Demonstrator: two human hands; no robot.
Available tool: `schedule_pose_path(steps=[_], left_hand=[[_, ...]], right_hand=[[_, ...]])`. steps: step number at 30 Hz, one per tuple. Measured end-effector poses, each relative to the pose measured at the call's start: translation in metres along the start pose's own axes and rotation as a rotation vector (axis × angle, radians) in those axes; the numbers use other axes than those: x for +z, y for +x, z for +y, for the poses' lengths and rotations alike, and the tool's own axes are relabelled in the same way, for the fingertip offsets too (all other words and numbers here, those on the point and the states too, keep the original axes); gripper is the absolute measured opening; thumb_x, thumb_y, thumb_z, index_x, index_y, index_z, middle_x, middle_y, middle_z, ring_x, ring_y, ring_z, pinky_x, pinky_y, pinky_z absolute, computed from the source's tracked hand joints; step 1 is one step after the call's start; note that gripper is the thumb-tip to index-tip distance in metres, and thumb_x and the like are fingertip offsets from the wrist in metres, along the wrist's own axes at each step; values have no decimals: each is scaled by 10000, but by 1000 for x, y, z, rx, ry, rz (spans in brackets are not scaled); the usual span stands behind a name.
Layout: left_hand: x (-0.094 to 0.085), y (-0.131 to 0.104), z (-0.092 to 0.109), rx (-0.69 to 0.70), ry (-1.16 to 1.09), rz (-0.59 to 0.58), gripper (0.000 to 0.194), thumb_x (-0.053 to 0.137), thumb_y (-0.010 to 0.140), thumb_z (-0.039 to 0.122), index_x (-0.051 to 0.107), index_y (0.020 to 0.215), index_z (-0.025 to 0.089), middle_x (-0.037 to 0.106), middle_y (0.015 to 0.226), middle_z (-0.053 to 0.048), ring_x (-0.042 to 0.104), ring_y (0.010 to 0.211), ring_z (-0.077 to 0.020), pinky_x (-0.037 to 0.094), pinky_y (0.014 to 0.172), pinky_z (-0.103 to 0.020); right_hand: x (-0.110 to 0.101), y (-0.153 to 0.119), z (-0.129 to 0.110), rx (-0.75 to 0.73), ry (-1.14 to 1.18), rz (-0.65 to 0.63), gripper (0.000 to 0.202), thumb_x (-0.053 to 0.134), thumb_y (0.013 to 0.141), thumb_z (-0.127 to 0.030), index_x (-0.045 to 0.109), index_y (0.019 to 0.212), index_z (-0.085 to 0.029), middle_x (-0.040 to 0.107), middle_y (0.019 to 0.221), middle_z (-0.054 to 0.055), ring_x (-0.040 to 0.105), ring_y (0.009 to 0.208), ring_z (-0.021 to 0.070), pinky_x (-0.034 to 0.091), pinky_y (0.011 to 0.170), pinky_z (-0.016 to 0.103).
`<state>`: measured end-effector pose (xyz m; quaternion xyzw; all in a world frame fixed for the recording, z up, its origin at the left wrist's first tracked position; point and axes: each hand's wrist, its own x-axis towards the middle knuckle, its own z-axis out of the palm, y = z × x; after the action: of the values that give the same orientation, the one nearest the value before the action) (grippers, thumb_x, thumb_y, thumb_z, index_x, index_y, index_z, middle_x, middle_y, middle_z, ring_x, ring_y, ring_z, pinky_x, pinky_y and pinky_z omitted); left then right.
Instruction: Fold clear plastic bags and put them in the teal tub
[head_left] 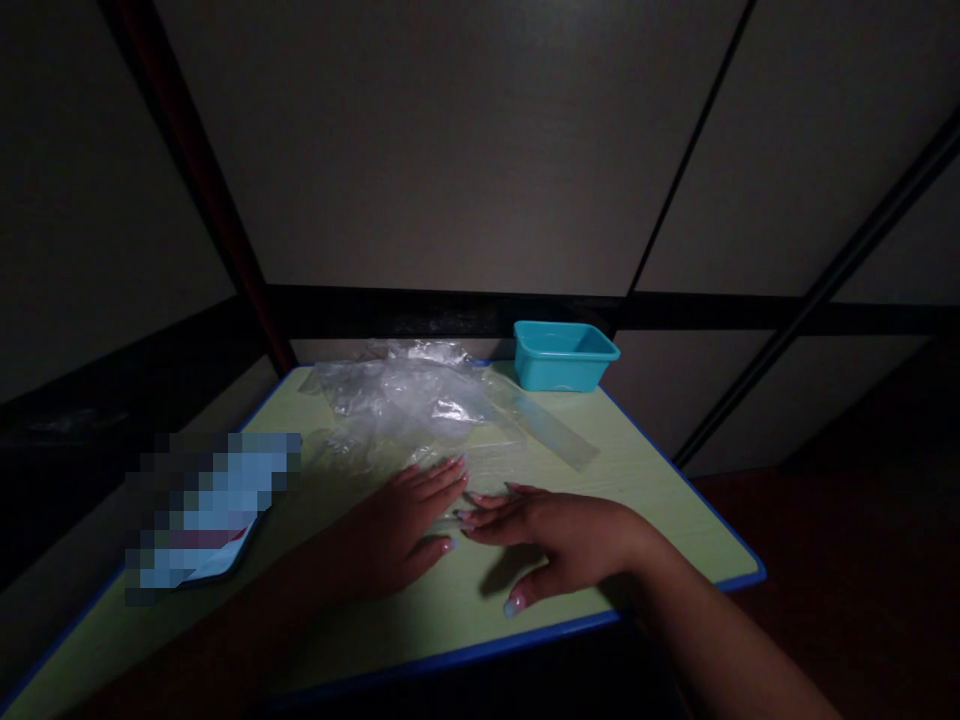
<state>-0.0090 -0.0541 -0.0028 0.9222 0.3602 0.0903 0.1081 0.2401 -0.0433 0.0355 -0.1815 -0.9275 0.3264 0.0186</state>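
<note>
**Two hands laid flat before a heap of clear plastic**

On my head feed, the left hand [411, 518] is released, its fingers stretched out together, palm down over the desk [637, 475], thumb pointing inward. The right hand [566, 535] is released too; it reaches in from the other side, fingers extended, thumb apart and nearer to me. The two sets of fingertips almost meet, and I cannot tell whether they touch. They lie at the near side of the clear plastic; how much of it runs beneath them I cannot tell.

I see the crumpled clear plastic [420, 395] heaped beyond the left hand, toward the far edge. A flat clear strip [559, 430] slants from the heap toward the right. Just behind that strip, at the far right corner, stands a turquoise tub [561, 372], upright. On the left I have a flat dark-edged device [217, 510], mostly pixelated.
</note>
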Motion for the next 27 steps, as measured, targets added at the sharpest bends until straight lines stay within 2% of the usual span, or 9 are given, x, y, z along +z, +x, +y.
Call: schedule_pose_path(steps=[4, 9, 17, 23, 27], left_hand=[[1, 3, 2, -55, 13, 8, 640, 433, 792, 129, 325, 1421, 177, 302, 1492, -83, 264, 1371, -261, 239, 1121, -485], [-6, -1, 2, -117, -35, -65, 789, 361, 667, 11, 315, 1429, 210, 287, 1493, -37, 285, 1364, -218, 241, 1125, -467], [-24, -18, -9, -114, -50, -216, 658, 376, 789, 73, 310, 1424, 235, 246, 1495, -36, 280, 1360, -183, 285, 1101, -405], [-36, -22, -7, -60, -174, -303, 505, 381, 915, 206, 333, 1417, 232, 237, 1497, -35, 237, 1375, -202, 242, 1117, -396], [-45, -19, -3, -48, -212, -378, 472, 370, 945, 271, 341, 1414, 227, 255, 1494, -29, 212, 1384, -205, 207, 1129, -376]], right_hand=[[-3, 0, -2, 14, 6, -12, 751, 677, 765, -443, 348, 1412, -251, 378, 1437, 88, 232, 1379, 240, 89, 1138, 426], [-5, -1, -1, 7, 2, 1, 759, 693, 751, -433, 364, 1406, -233, 396, 1427, 102, 263, 1367, 244, 136, 1131, 412], [-5, -1, 1, -3, 31, -25, 715, 672, 772, -435, 402, 1387, -191, 408, 1418, 115, 265, 1366, 233, 160, 1132, 379], [-3, -2, 3, 3, 56, -74, 742, 678, 771, -427, 369, 1405, -198, 398, 1424, 105, 252, 1371, 227, 151, 1133, 366], [-3, -2, 4, 30, 51, -98, 753, 694, 757, -425, 370, 1404, -216, 389, 1431, 96, 241, 1374, 250, 92, 1138, 410]])
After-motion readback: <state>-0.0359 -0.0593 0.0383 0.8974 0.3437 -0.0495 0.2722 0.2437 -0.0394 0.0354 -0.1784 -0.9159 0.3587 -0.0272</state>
